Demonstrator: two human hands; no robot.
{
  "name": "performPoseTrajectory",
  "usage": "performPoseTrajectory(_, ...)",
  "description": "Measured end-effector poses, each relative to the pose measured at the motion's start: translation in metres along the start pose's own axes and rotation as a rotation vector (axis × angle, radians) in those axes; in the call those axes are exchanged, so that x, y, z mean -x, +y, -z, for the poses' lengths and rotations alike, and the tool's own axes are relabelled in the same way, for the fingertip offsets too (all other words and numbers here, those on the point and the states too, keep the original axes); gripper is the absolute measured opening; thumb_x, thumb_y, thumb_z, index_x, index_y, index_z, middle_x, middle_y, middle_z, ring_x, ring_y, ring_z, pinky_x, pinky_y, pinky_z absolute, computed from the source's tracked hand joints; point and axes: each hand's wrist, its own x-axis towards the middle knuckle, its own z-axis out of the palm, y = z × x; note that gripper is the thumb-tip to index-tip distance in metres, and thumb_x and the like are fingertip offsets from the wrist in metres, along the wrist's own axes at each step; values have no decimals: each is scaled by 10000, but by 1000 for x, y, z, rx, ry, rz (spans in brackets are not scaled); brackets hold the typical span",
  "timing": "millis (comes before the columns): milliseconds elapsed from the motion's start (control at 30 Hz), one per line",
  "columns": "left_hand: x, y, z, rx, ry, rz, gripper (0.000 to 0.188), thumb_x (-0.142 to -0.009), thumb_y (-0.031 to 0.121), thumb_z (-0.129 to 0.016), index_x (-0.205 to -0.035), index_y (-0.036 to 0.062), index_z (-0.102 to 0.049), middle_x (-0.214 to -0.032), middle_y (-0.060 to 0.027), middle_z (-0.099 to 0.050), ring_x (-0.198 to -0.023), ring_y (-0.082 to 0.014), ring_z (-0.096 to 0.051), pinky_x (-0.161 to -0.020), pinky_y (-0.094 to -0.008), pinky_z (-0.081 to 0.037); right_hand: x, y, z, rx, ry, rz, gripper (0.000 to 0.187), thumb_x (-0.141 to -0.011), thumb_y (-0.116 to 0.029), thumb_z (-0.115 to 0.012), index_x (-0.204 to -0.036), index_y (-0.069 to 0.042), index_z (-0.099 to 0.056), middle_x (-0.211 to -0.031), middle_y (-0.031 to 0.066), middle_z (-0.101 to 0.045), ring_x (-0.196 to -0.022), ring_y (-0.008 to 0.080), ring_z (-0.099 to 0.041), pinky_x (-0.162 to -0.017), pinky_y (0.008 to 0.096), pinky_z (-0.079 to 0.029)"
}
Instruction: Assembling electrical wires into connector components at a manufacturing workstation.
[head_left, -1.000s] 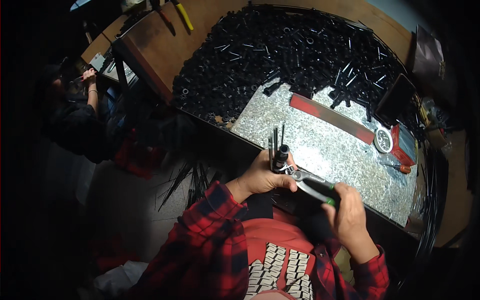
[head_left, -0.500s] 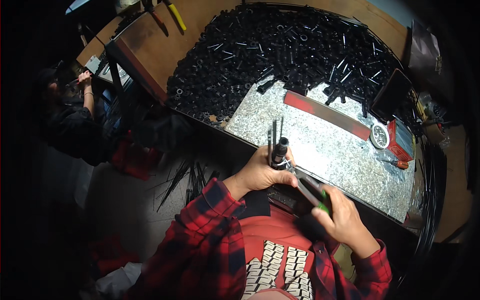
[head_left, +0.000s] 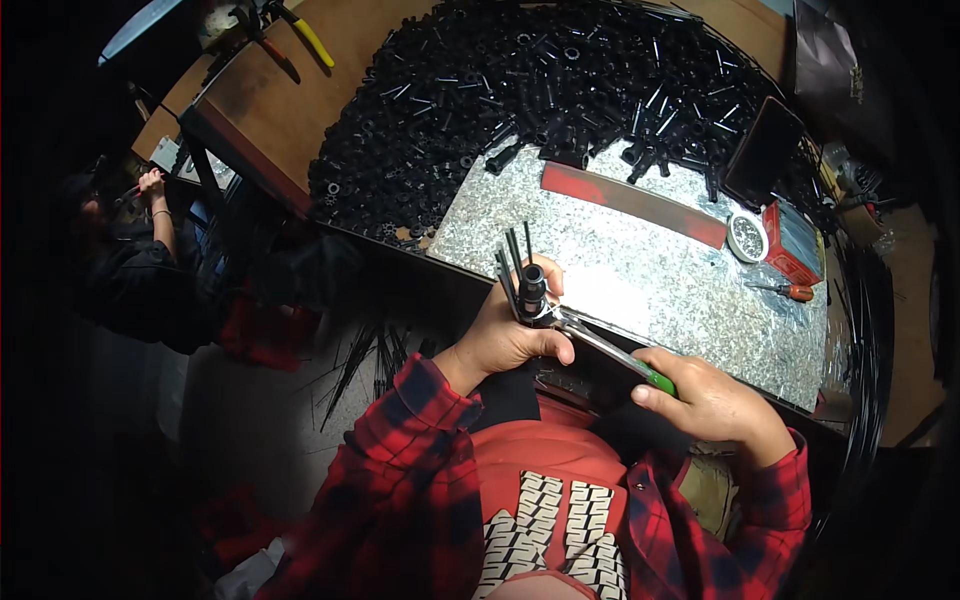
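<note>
Both thumbs (head_left: 553, 346) inward, left hand (head_left: 505, 325) grips black tube (head_left: 533, 286), right hand (head_left: 708, 396) clasps pliers (head_left: 610, 350).

Black rods (head_left: 514, 252) with hidden lower ends

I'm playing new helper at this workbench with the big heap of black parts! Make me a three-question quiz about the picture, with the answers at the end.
1. Which hand grips the metal pliers with green handles?

2. True or false: the small round white bowl stands to the right of the box with red and blue-grey sides.

3. The left hand holds:
a) the bowl
b) a black tubular part with thin black rods beside it
c) an orange-handled screwdriver

Key:
1. The right hand.
2. False; the bowl is on the box's left.
3. b
</note>
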Motion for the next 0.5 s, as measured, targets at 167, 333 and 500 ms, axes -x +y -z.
performPoseTrajectory(167, 5, 0, -2, -45, 58, -31, 717, -541, 275, -886, -983, 111, -345, -633, 78, -375, -565, -27, -379, -514, -176, -306, -9, 3, -18, -20, 83, -43, 341, -872, -303, -621, -861, 22, -516, -677, 238, -565, -664, 426, -568, -596, 433, -443)
performPoseTrajectory(333, 5, -6, 3, -106, 58, -74, 734, -525, 330, -880, -983, 110, -348, -625, 80, -381, -574, -26, -388, -527, -181, -324, -9, 6, -23, -34, 108, -65, 355, -860, -301, -642, -785, 23, -518, -600, 221, -537, -579, 407, -550, -534, 404, -433)
performPoseTrajectory(500, 3, 8, -4, 138, 8, 46, 777, -494, 400, -870, -987, 101, -349, -619, 87, -394, -584, -18, -412, -527, -178, -331, 0, 19, -28, 130, 309, 50, 312, -791, -242, -705, -832, 8, -523, -624, 199, -545, -585, 382, -557, -537, 410, -438)
